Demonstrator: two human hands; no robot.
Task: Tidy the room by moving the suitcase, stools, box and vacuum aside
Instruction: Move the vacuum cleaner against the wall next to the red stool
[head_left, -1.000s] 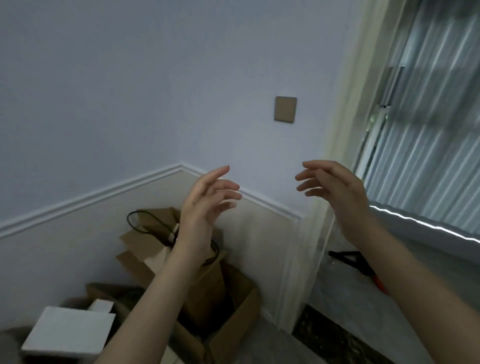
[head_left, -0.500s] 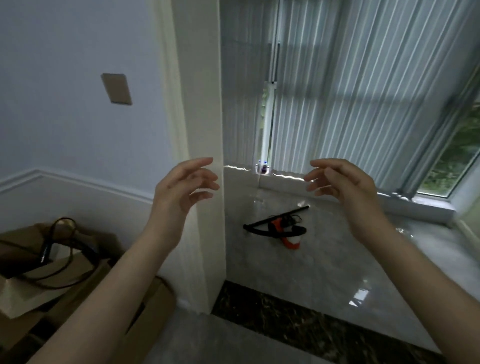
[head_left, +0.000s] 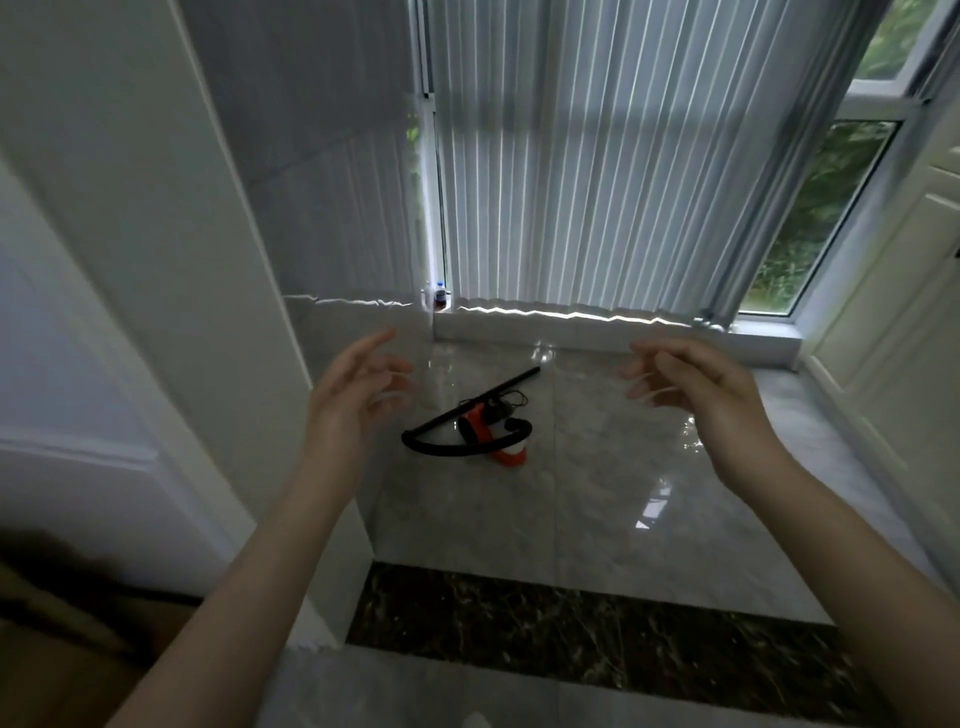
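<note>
Orange vacuum (head_left: 480, 431) between empty hands

Vertical blinds (head_left: 597, 171) cover window; small bottle (head_left: 440, 298) on sill (head_left: 597, 332) by frame; dark marble strip (head_left: 571, 618) crosses glossy floor (head_left: 597, 499); cardboard (head_left: 67, 649) btm left.

Single view only, head-worn camera, wide-angle, straight lines bowed near frame edges. Looks forward and down from standing height into window bay. Both forearms enter from bottom edge, left hand (head_left: 358, 387) and right hand (head_left: 696, 387) raised close to lens. Marble floor (head_left: 597, 493) fills centre; vacuum (head_left: 480, 426) farther off on it. Vertical blinds (head_left: 597, 156) fill top. No second view.
</note>
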